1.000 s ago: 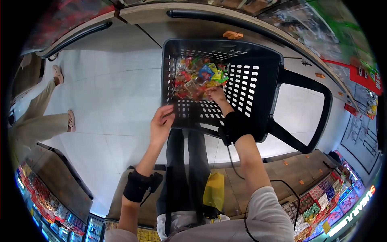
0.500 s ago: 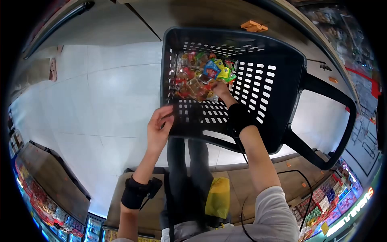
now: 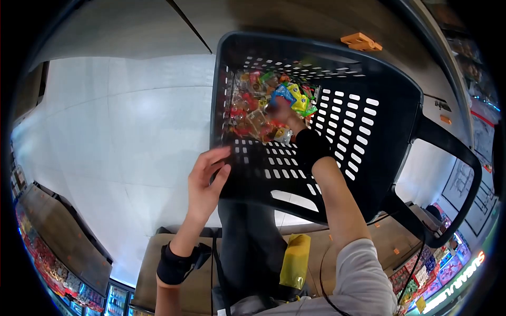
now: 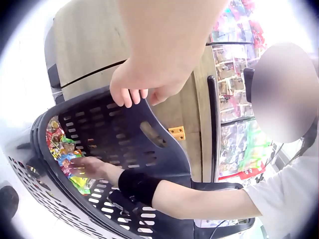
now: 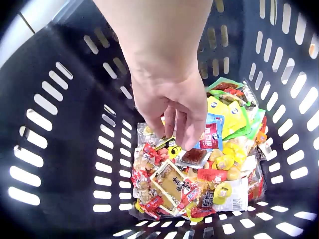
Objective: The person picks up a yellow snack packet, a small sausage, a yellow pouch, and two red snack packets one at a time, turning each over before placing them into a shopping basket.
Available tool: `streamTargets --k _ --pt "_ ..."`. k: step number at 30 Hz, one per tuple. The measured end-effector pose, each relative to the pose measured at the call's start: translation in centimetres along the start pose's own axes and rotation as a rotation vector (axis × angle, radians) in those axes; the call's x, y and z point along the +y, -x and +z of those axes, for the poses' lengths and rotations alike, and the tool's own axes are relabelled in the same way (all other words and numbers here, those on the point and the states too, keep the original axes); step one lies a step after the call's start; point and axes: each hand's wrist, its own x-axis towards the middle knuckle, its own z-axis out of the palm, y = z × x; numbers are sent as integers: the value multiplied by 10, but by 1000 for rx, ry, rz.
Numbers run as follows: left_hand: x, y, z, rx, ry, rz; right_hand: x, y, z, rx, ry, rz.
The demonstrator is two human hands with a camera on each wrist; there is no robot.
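A black plastic shopping basket [image 3: 232, 179] with slotted walls holds a heap of small wrapped snacks [image 3: 247, 110]. My right hand [image 5: 172, 104] is inside it, palm down with loosely bent fingers pointing at the heap. Its fingertips overlap a small brown snack packet [image 5: 194, 157] in the right wrist view. Close by lie a blue and red packet [image 5: 212, 132] and yellow packets [image 5: 232, 119]. At the basket's near left rim my left hand [image 3: 205, 179] hangs with relaxed fingers, holding nothing. In the left wrist view, its fingertips [image 4: 128, 103] come right at the rim.
The basket's large handle [image 3: 469, 195] extends to the right. Wooden cabinets [image 3: 295, 16] with an orange fitting [image 3: 361, 42] stand just beyond the basket. A bench-like wooden surface [image 3: 168, 253] and a yellow bag [image 3: 295, 260] are near my legs. Pale tiled floor [image 3: 126, 126] lies on the left.
My right hand has moved leftward and farther over the heap, closer to the blue packet. The basket looks larger in the head view, and the bystander's legs at left have left the view.
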Motion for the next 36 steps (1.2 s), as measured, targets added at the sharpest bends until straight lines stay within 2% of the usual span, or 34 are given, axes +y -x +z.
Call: streamTargets --k 2,3,6,8,11,14,18,21,24,27,30,33,36 --pt "-3 -5 -2 -10 8 -3 13 -8 26 -13 92 -65" --pt "-4 -7 -4 -15 12 -2 6 -3 28 -65 301 -132" --pt "-9 -11 -8 -32 31 -8 -15 1 25 -234 302 27" --pt "-10 -12 -11 -38 40 -13 13 -9 66 -85 133 165" --pt "-13 -12 -12 -47 46 -24 -14 -1 48 -167 202 122" --pt "-17 -13 -12 -60 47 -26 -13 -6 55 -129 127 119" --pt "-21 -12 -11 -67 44 -34 -6 -7 68 -77 229 59" --pt "-24 -12 -10 -77 45 -33 19 -14 91 -20 244 -79" --pt "-25 -11 -8 -80 38 -30 33 -18 101 32 68 -97" --pt "-19 -6 -5 -80 27 -31 -4 -7 64 -104 34 3" --pt "-5 5 -3 -92 -5 -18 -29 2 36 -158 -54 94" --pt "17 18 3 -91 -7 -4 -75 28 -15 -106 -161 226" --pt "48 35 11 -87 -4 -1 -82 46 -36 -109 -481 413"
